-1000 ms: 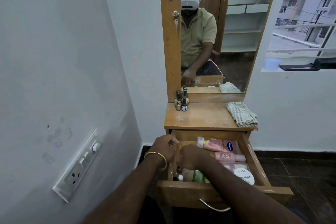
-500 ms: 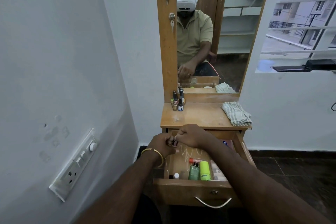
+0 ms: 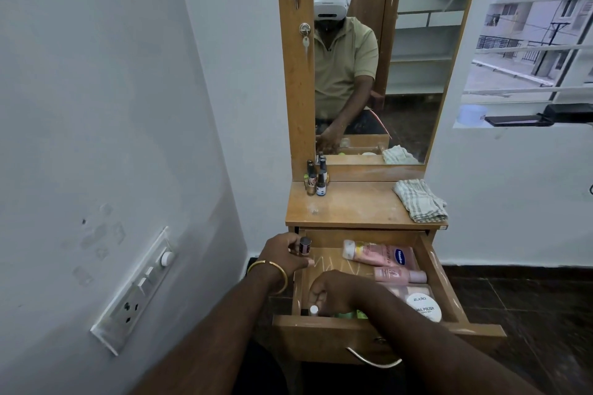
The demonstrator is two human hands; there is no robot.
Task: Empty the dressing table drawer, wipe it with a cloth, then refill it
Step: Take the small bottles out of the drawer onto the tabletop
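A pale wall (image 3: 96,106) closes in tight from nine o'clock, carrying a switch plate (image 3: 134,292) low down; a second white wall with a window (image 3: 529,42) stands at two o'clock, and dark floor tiles (image 3: 529,314) give open room at four o'clock; between them the dressing table rises with its mirror (image 3: 378,58) at twelve o'clock, its wooden worktop (image 3: 353,205) bare across the middle; below it the drawer (image 3: 446,285) is pulled out toward six o'clock, its left side hard by the wall gap, its right side free; a folded checked cloth (image 3: 420,204) sits at the worktop's right edge, partly overhanging; a pink lotion tube (image 3: 378,253) lies along the drawer's far wall, a smaller pink bottle (image 3: 401,274) just beside it, a white round jar (image 3: 423,306) nearer the front at the right; a cluster of small nail polish bottles (image 3: 316,178) stands at the worktop's back left corner; the left hand (image 3: 285,255) pinches a small dark-capped bottle (image 3: 305,245) above the drawer's back left corner; the right hand (image 3: 333,293) reaches into the front left of the drawer, fingers curled beside a white-capped bottle (image 3: 313,309); whether it is grasping I cannot tell.
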